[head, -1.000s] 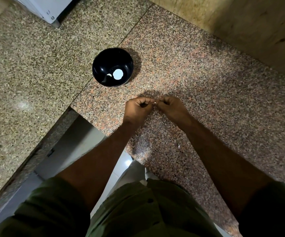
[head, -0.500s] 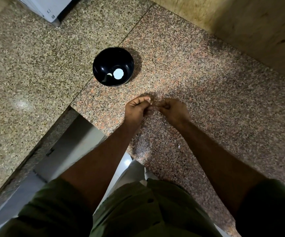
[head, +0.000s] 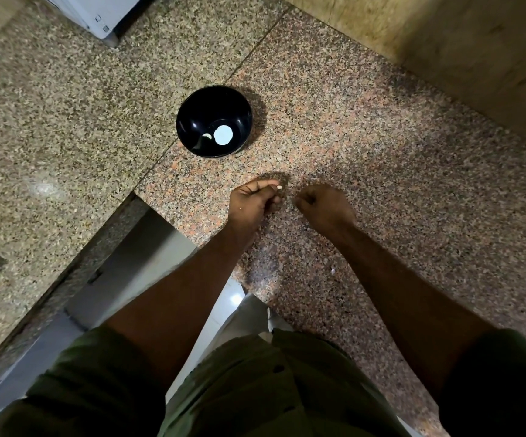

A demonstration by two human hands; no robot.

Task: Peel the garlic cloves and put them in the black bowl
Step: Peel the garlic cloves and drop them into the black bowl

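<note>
A speckled granite counter (head: 366, 146) fills the view, its pinkish slab meeting a greyer slab along a seam that runs past the black bowl (head: 213, 121). The bowl stands upright beyond the hands and holds one pale curved garlic clove (head: 206, 136) beside a round white patch whose nature I cannot tell.

The left hand (head: 254, 203) pinches a small pale garlic clove (head: 279, 187) at the tips of thumb and forefinger, the other fingers curled under. The right hand (head: 325, 208) hangs just beside it, apart from it, with fingers loosely curled; whether it holds a shred of skin is hidden from this angle. A tiny pale scrap (head: 333, 271) lies on the counter near the right forearm.

The likely step is carrying the clove to the bowl. The risks, as I judge them:

- The clove sits at the very fingertips, so a slight slackening could let it fall onto the mottled stone, where it would be hard to spot.
- The counter's edge and the open gap below are close to the left wrist; a clove dropped there would go to the floor.
- Some skin may still cling to the clove; too small to tell.
- A hasty toss could bounce off the bowl's rim.
</note>
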